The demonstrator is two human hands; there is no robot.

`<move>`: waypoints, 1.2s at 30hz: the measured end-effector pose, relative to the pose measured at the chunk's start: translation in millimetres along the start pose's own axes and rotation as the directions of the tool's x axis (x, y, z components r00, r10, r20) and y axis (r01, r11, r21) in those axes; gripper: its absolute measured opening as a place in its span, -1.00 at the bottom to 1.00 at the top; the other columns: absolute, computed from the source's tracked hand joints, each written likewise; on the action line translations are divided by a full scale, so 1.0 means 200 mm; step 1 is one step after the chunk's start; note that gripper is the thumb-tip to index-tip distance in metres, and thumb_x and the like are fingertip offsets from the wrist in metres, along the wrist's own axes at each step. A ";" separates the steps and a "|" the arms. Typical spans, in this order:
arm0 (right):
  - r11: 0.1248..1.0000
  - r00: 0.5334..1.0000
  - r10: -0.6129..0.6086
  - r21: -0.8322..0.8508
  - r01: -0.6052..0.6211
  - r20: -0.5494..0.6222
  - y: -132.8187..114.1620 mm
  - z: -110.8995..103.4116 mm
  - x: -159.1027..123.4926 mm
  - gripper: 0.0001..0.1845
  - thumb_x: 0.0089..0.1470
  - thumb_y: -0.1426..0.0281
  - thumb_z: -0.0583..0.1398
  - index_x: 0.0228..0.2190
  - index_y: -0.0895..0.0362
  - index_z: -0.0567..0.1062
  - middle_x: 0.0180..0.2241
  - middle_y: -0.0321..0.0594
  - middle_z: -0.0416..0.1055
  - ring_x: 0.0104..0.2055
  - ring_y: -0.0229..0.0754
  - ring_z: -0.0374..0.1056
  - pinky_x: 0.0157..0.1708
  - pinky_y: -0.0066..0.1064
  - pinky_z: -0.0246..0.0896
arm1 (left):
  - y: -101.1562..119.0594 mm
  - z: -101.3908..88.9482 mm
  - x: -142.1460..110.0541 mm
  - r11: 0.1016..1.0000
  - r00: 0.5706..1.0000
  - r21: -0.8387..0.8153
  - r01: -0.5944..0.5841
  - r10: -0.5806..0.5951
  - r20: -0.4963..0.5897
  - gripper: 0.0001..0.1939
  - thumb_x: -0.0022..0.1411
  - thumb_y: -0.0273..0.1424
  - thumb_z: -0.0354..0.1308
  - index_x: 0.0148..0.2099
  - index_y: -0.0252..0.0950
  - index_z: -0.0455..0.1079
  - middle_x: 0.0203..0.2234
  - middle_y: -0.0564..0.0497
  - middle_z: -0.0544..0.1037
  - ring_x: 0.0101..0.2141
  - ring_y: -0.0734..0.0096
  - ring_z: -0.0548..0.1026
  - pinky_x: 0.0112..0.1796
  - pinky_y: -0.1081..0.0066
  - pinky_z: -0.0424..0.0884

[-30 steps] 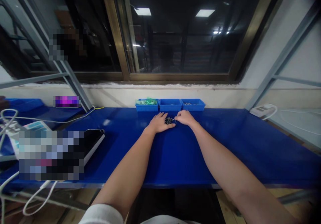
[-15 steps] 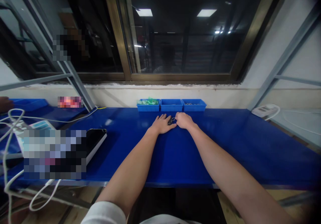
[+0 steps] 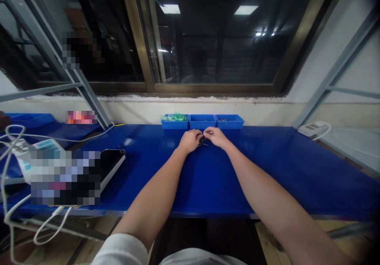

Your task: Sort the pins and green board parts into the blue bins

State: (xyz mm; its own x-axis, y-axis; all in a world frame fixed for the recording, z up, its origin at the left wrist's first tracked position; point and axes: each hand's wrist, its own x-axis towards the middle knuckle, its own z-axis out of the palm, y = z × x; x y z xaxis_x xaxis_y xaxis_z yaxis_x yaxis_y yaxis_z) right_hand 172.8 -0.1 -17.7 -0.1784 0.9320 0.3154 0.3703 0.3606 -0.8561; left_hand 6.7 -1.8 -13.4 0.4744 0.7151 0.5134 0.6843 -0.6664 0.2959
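Observation:
My left hand (image 3: 190, 139) and my right hand (image 3: 215, 135) meet at the far middle of the blue table (image 3: 208, 178). Both are curled, fingertips pinched together over a small cluster of dark metal parts (image 3: 202, 141) held between them, a little above the tabletop. The parts are tiny, and I cannot make out what kind they are. Just behind the hands stand three small blue bins (image 3: 202, 121) in a row against the wall.
The left bin holds green pieces (image 3: 174, 118). A black tablet-like device (image 3: 110, 161) and white cables (image 3: 18, 217) lie at the left. A white power strip (image 3: 311, 129) sits at the far right. A window spans the wall behind.
My hands went from lying flat beside the dark parts to closing in on them, pinching them and lifting slightly toward the bins.

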 end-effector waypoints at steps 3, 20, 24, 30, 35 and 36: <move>0.999 0.998 0.054 -0.001 -0.054 0.019 -0.01 -0.01 0.00 -0.77 -0.08 0.27 0.14 -0.48 0.20 0.43 -0.56 -0.25 0.40 -0.55 -0.32 0.23 -0.49 -0.47 0.12 | 0.00 0.00 0.00 1.000 0.999 -0.018 0.014 -0.015 -0.050 -0.79 0.22 -0.39 -0.04 -0.23 -0.25 0.42 -0.33 -0.02 0.50 -0.28 0.37 0.45 -0.21 0.42 0.33; 0.927 0.987 0.157 0.342 -0.156 0.026 -0.03 -0.01 -0.02 -0.77 -0.24 0.32 0.26 -0.45 0.18 0.44 -0.56 -0.26 0.39 -0.61 -0.38 0.17 -0.68 -0.55 -0.04 | 0.01 0.00 0.00 0.994 0.995 -0.088 0.064 -0.070 -0.065 -0.79 0.20 -0.37 -0.04 -0.31 -0.28 0.42 -0.36 -0.02 0.53 -0.32 0.36 0.46 -0.26 0.42 0.33; 0.892 0.994 0.111 0.441 -0.103 0.008 -0.02 -0.02 -0.02 -0.77 -0.23 0.29 0.25 -0.49 0.20 0.47 -0.59 -0.24 0.39 -0.60 -0.35 0.20 -0.69 -0.54 -0.05 | 0.03 -0.02 0.00 0.985 0.996 -0.162 0.060 -0.069 -0.053 -0.77 0.19 -0.31 -0.01 -0.30 -0.29 0.43 -0.36 -0.01 0.53 -0.32 0.37 0.47 -0.25 0.43 0.34; 0.938 0.978 0.188 0.311 -0.151 -0.094 -0.04 -0.03 -0.02 -0.63 -0.19 0.11 0.21 -0.66 0.20 0.43 -0.73 -0.28 0.29 -0.70 -0.38 0.10 -0.70 -0.52 -0.12 | 0.03 -0.04 0.00 0.940 0.944 -0.298 0.167 -0.240 -0.227 -0.74 0.19 -0.28 -0.01 -0.24 -0.31 0.43 -0.31 -0.02 0.54 -0.29 0.40 0.46 -0.19 0.43 0.34; 0.948 0.945 0.228 0.274 -0.161 -0.233 -0.03 -0.03 0.01 -0.54 -0.15 0.03 0.17 -0.70 0.18 0.38 -0.77 -0.29 0.25 -0.69 -0.37 0.11 -0.67 -0.51 -0.05 | -0.01 -0.03 0.01 0.914 0.895 -0.319 0.249 -0.344 -0.286 -0.77 0.18 -0.34 -0.02 -0.27 -0.30 0.43 -0.36 0.00 0.54 -0.32 0.39 0.46 -0.21 0.42 0.35; 0.944 0.940 0.212 0.306 -0.126 -0.267 -0.03 -0.04 0.03 -0.55 -0.14 0.03 0.15 -0.65 0.18 0.42 -0.71 -0.26 0.31 -0.66 -0.35 0.15 -0.66 -0.51 -0.04 | -0.02 -0.03 0.01 0.913 0.891 -0.316 0.257 -0.351 -0.290 -0.77 0.18 -0.35 -0.03 -0.27 -0.30 0.44 -0.36 0.00 0.54 -0.32 0.39 0.46 -0.21 0.42 0.35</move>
State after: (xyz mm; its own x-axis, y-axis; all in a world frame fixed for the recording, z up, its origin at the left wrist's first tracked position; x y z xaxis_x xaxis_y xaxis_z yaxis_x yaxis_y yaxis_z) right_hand 176.4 2.9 -8.1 0.1540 0.9623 0.2242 0.0925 0.2118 -0.9729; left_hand 1.8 0.6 -8.5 0.0220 0.8095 0.5867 0.5717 -0.4916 0.6569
